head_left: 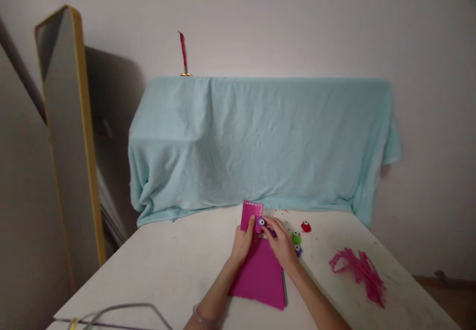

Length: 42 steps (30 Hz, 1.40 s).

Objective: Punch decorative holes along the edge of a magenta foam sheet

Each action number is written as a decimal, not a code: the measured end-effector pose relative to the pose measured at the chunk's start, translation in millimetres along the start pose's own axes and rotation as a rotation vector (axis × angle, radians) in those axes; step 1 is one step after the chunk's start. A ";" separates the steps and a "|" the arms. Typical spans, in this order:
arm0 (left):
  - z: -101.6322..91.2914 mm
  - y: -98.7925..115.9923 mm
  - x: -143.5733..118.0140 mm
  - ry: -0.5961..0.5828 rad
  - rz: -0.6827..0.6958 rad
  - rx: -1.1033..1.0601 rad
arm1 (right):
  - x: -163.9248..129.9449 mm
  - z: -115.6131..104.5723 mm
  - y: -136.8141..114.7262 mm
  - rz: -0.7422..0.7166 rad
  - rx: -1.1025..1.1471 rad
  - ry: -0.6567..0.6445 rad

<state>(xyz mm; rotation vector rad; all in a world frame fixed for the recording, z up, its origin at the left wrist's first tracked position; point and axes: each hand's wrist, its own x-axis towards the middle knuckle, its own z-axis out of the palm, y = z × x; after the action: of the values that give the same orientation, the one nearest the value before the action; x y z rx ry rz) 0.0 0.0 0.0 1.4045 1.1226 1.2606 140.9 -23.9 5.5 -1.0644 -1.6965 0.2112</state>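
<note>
My left hand (244, 240) grips a small magenta paper card (248, 215) upright, thumb on its front. A row of small punched holes runs along the card's top and right edges. At the right edge, my right hand (279, 243) is closed around a small purple paper punch (261, 222) with a googly eye. Below both hands lies a stack of larger magenta sheets (258, 275), a bluish edge showing at its right side. Beyond my right hand are a green googly-eyed piece (296, 238) and another purple one (298, 250), both partly hidden.
A red googly-eyed piece (305, 227) sits farther right on the white table (178, 265), among tiny paper bits. Magenta punched strips (359, 273) lie in a heap at the right. A light blue cloth (260, 141) hangs behind; a gold-framed mirror (69, 136) leans at left.
</note>
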 end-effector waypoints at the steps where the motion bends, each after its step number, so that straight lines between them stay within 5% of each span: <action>1: 0.1 1.1 -0.9 -0.007 -0.007 0.006 | 0.3 -0.6 -0.7 0.001 0.007 -0.001; 9: -0.6 4.1 -3.2 -0.040 0.017 -0.016 | 2.0 -3.3 -7.9 0.105 0.155 0.000; 17: 3.1 -5.4 -0.4 -0.039 0.013 0.043 | 3.2 6.2 9.3 0.446 0.600 0.012; 25: 5.1 -9.7 -1.0 -0.068 0.052 0.064 | 5.2 4.0 19.6 0.697 0.864 -0.107; 31: 2.7 -6.5 -2.9 -0.106 0.119 0.163 | 4.7 1.1 12.7 0.724 1.033 -0.138; 42: 2.3 0.6 -5.3 -0.139 0.180 0.215 | 1.1 10.1 26.6 0.599 0.820 -0.143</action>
<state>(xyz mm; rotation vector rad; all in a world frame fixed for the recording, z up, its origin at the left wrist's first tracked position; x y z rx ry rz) 2.0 -5.5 -0.5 1.7599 1.0798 1.1711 146.8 -4.0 -14.0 -0.8870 -1.1615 1.2693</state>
